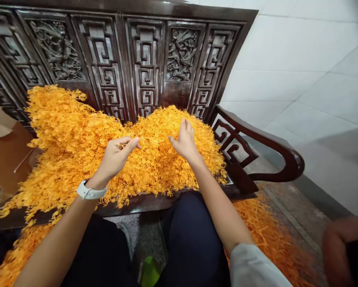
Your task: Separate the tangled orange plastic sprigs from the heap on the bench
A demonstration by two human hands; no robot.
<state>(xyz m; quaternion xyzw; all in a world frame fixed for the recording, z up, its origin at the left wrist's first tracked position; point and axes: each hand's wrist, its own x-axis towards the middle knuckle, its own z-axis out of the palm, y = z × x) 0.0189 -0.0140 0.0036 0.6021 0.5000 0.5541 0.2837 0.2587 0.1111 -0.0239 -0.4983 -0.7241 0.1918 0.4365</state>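
Observation:
A big heap of orange, frilly plastic-looking sprigs [155, 167] covers the seat of a dark carved wooden bench. My left hand [115, 155], with a pale watch strap on its wrist, is above the middle of the heap. Its thumb and forefinger pinch a thin orange stem [145, 138], which runs out toward the right and is hard to tell from the sprigs behind. Over the right part of the heap is my right hand [185, 139], thumb apart from the stretched fingers, with nothing visible in it.
The bench's carved back [145, 67] rises behind the heap, and its curved armrest [265, 147] is at right. A cardboard box [11, 147] is at left. More orange sprigs [265, 235] lie on the floor. Another person's bent limb [343, 243] shows at lower right.

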